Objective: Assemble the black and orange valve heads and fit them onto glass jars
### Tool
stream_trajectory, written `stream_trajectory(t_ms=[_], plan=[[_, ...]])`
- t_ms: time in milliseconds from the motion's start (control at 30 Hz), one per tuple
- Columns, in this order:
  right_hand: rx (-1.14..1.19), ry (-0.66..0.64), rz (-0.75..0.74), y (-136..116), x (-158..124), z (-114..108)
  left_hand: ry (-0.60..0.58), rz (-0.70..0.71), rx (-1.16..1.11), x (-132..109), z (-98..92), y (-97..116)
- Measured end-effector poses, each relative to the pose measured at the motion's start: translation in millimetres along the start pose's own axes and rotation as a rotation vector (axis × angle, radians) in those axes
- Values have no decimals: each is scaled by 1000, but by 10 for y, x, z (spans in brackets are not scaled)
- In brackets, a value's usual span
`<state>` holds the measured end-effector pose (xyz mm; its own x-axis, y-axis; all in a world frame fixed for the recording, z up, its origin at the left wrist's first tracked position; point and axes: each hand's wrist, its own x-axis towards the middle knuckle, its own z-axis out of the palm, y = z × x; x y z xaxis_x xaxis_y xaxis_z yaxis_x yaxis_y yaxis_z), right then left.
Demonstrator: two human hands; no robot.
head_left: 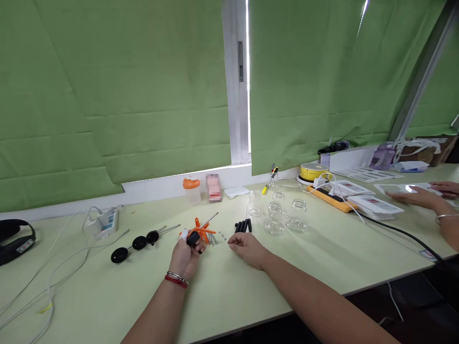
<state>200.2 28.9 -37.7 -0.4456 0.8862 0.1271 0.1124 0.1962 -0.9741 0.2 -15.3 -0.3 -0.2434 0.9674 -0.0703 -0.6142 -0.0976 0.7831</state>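
Currently, one black part (193, 238) is sitting in the left hand (184, 258), just above the table (229, 291), with a white piece (184, 234) showing beside it near the thumb. Left fingers are curling around the black part and gripping it. Handling, by judgement: it is looking light, stiff and rather smooth, so its broad body is offering a surer hold than its edges. Left arm: forearm is rising from below, hand is turning its thumb side upward. Right hand (248, 249): back is facing up, forearm is slanting in from the lower right, fingertips are gathering close together; whether they are pinching anything is not showing. Nearby: small metal bits (223, 236) are lying between the hands, black cylinders (244, 225) are lying just beyond the right fingers, orange pieces (197, 223) are lying just beyond the left hand
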Motion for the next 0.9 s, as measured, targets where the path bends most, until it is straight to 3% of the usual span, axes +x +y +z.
stream_trajectory(t_ms=[267,467,567,900], plan=[[-162,-20,-29,57,4,-6,55,18,15,47,-57,0],[-800,-85,-286,-16,-69,147,60,30,37,10,-14,-19],[-1014,-130,-346,-115,-45,251,67,34,59,9,-6,-43],[-1202,-141,-371,-143,106,372,70,67,186,50,-41,-69]])
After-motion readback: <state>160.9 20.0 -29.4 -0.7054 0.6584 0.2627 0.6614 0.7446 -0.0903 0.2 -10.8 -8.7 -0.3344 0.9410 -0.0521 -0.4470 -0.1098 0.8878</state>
